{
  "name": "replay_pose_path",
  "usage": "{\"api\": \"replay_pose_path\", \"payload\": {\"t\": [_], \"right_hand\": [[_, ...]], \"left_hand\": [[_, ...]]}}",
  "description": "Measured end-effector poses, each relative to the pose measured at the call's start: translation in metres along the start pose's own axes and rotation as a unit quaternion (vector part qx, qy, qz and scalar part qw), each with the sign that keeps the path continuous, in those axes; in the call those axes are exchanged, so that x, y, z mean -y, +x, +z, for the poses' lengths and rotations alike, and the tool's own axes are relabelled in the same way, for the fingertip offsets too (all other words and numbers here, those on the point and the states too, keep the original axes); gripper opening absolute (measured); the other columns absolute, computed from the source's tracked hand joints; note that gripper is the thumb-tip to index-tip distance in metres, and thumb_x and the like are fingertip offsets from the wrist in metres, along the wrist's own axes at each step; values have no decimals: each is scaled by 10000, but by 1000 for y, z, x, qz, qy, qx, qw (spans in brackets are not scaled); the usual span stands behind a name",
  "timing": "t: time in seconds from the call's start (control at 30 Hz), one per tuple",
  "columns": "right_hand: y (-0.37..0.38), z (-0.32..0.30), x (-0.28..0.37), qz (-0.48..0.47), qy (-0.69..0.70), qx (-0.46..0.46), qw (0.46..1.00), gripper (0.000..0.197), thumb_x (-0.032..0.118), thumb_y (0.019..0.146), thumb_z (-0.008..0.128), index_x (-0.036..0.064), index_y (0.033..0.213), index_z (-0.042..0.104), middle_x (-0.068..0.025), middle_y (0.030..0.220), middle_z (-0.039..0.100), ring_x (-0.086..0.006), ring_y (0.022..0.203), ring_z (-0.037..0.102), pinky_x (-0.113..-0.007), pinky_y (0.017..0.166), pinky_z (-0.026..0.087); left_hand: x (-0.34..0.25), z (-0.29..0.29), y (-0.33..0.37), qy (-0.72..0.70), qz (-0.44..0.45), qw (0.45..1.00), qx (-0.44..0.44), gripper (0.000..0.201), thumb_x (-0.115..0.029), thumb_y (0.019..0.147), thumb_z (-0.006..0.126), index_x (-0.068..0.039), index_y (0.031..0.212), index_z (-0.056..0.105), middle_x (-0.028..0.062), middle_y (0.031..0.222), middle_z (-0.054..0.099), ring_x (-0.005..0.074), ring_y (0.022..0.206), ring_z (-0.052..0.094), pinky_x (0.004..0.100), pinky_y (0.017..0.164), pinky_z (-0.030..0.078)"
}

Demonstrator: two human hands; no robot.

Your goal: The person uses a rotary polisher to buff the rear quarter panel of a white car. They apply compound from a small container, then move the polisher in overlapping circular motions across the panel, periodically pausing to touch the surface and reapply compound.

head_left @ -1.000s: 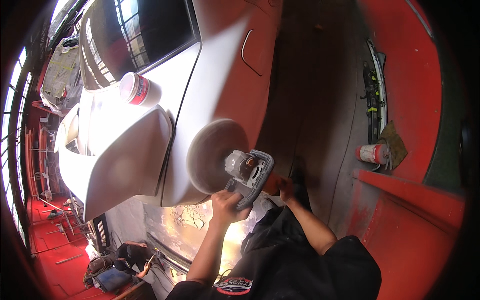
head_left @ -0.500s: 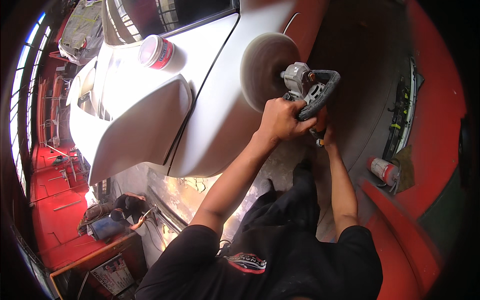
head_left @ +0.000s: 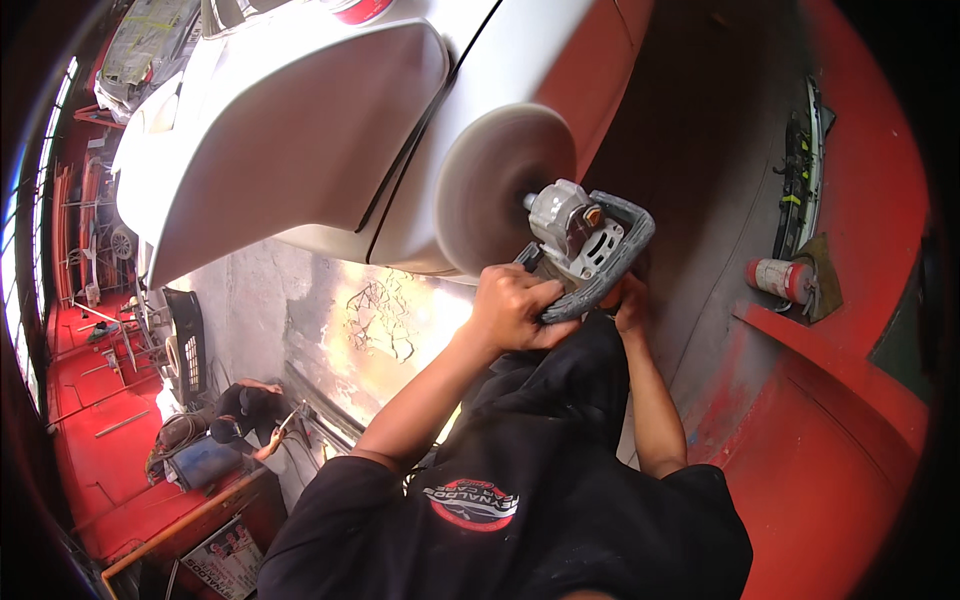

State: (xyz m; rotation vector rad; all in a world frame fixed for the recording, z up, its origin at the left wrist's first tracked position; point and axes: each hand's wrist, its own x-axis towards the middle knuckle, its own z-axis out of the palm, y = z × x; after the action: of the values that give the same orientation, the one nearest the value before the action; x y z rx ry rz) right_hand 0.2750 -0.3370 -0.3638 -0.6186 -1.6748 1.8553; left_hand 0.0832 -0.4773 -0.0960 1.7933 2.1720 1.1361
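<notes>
While the pad (head_left: pixel 500 190) of the polisher (head_left: pixel 562 216) spins against or just beside the car (head_left: pixel 545 55), apparently mid-buffing, the left hand (head_left: pixel 510 306) clamps the handle (head_left: pixel 634 226); the right hand (head_left: pixel 630 305), partly hidden, grips the rear. Another pass would call for even pressure.

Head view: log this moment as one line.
left hand: gripping polisher | right hand: partly hidden, at polisher | pad: blurred, beside white car

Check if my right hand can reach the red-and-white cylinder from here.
Probably not: your right hand is busy holding the polisher, and the red-and-white cylinder lies well off to the right, seemingly out of reach.
</notes>
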Motion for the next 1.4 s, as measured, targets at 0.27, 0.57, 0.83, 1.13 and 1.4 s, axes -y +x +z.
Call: {"api": "replay_pose_path", "payload": {"t": [0.27,0.57,0.83,1.13,1.4], "right_hand": [[-117,105,14,92,18,-58,994,972,845,766,684,-36,1174,684,-133,1001,749,-204,993,731,-316,838,546],[-134,137,-16,67,12,-42,997,964,873,696,713,19,1144,696,-130,924,764,-224,849,767,-352,746,578],[-109,84,-42,143,140,-33,979,976,819,732,744,-47,1179,685,-104,1046,752,-159,1007,699,-337,882,543],[-42,14,-67,283,255,18,924,880,746,863,673,-65,1205,693,-75,1109,737,-138,1044,646,-310,944,493],[53,-26,-57,242,141,22,960,656,569,1066,416,-3,1222,696,-19,1105,727,-104,1028,625,-313,924,495]], "left_hand": [[-11,-72,-133,13,52,993,102,272,-229,628,776,-118,623,528,6,521,459,192,454,510,331,473,368],[-4,-84,-178,1,67,982,179,245,-308,770,776,-130,715,617,-10,580,519,165,503,564,311,483,391],[-14,-24,-91,-17,8,974,227,288,-306,685,816,-96,713,622,24,567,551,200,486,581,315,496,424],[-17,55,55,44,-121,969,210,501,-400,840,835,-91,580,539,71,474,451,255,404,464,373,425,362],[-1,94,199,102,-165,960,202,445,-412,892,768,-69,642,636,136,464,522,344,433,591,404,443,468]]}}
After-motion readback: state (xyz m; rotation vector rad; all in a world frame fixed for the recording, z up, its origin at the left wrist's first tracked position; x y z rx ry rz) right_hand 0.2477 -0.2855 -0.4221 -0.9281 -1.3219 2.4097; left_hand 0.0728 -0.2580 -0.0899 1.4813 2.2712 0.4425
